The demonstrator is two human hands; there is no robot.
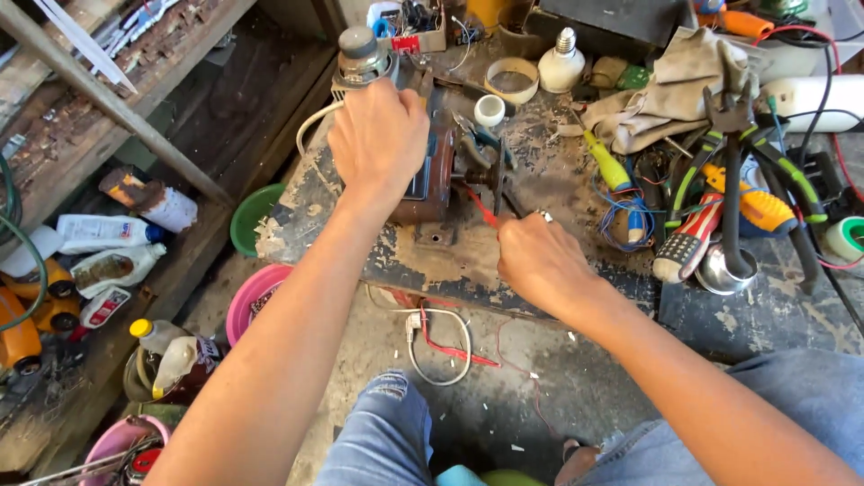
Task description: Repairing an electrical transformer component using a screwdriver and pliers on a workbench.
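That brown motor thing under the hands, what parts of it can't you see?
Head view:
- Top of the rusty brown metal motor: covered by the left hand.
- Its left side: hidden behind the left wrist.
- What the right hand pinches: fingertips hide it; only a thin red wire leads there.
- The blue plate on the motor: mostly covered, markings too small.
- Grey round part beyond the hand: its join with the motor is hidden.

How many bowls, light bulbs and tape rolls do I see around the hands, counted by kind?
Plastic bowls: 3, one green bowl, one pink bowl, one pink bowl at the lower edge
Light bulbs: 1, white bulb
Tape rolls: 2, tan roll, small white roll
Total: 6
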